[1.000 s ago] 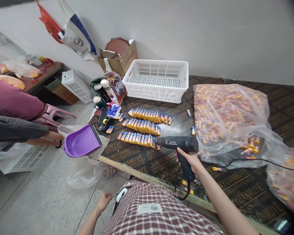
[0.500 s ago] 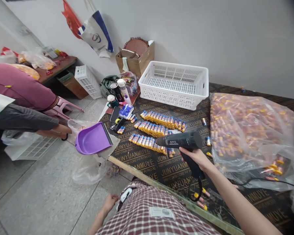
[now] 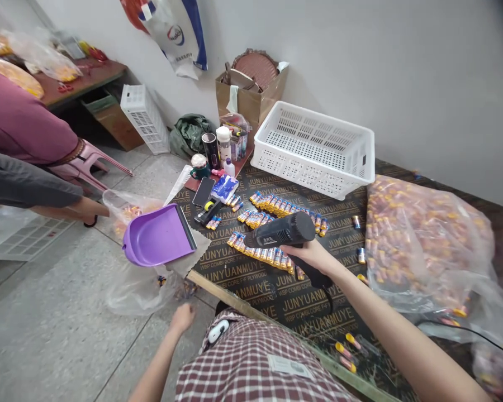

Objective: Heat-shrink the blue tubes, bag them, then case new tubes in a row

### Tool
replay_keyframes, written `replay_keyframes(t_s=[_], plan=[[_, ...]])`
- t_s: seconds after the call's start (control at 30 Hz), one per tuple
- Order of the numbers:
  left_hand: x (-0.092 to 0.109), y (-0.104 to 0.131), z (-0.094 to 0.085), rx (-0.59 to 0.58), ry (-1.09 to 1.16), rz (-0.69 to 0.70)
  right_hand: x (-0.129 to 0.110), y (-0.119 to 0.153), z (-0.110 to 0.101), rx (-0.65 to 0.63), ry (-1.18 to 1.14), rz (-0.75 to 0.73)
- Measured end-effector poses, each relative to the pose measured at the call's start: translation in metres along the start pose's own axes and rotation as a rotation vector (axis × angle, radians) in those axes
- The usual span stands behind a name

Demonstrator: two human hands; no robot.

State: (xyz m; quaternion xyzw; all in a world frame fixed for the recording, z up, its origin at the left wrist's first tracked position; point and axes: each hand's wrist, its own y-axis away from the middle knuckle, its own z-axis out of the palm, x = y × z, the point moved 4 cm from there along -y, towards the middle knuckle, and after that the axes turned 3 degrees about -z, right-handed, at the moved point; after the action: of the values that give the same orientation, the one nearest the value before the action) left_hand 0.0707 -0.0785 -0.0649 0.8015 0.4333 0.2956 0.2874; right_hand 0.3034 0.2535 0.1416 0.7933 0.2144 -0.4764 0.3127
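My right hand (image 3: 308,257) is wrapped round the handle of a black heat gun (image 3: 272,231), whose barrel points left. Beneath and beyond its nozzle, rows of small blue-and-orange cylinders (image 3: 272,258) that look like batteries lie on the dark printed plywood tabletop (image 3: 251,287). The heat gun hides part of the middle row (image 3: 249,218); the far row (image 3: 285,202) shows behind it. My left hand (image 3: 183,317) hangs off the table's front edge, fingers curled in, with nothing visible in it.
A white plastic crate (image 3: 314,151) stands at the back. To the right lies a clear bag (image 3: 427,240) full of small cylinders. A purple dustpan (image 3: 155,237) juts out at the left corner, near a phone (image 3: 204,191) and a tape dispenser (image 3: 208,211). Another person (image 3: 29,123) is at far left.
The heat gun has shifted left along the rows, its nozzle now near the left part of the front row. My left hand has risen and its fingers are more curled. The view has turned slightly.
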Motion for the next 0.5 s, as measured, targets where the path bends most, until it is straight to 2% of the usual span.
replay_keyframes(t_s=[0.07,0.17,0.23,0.33,0.4,0.5], plan=[[0.037,-0.012,-0.015,0.031,0.021,0.107,0.000,0.007,-0.006,0.010,0.013,0.056],[0.113,-0.025,-0.031,0.098,0.067,0.276,0.015,0.036,-0.026,0.028,-0.005,0.283],[0.170,-0.028,-0.034,0.141,0.084,0.368,0.029,0.063,-0.042,0.061,-0.052,0.431],[0.247,-0.020,-0.031,0.255,0.040,0.479,0.052,0.108,-0.068,0.202,-0.113,0.550],[0.281,-0.013,-0.022,0.323,-0.063,0.448,0.069,0.138,-0.083,0.317,-0.167,0.586],[0.309,-0.005,-0.008,0.366,-0.193,0.383,0.096,0.179,-0.098,0.453,-0.270,0.619]])
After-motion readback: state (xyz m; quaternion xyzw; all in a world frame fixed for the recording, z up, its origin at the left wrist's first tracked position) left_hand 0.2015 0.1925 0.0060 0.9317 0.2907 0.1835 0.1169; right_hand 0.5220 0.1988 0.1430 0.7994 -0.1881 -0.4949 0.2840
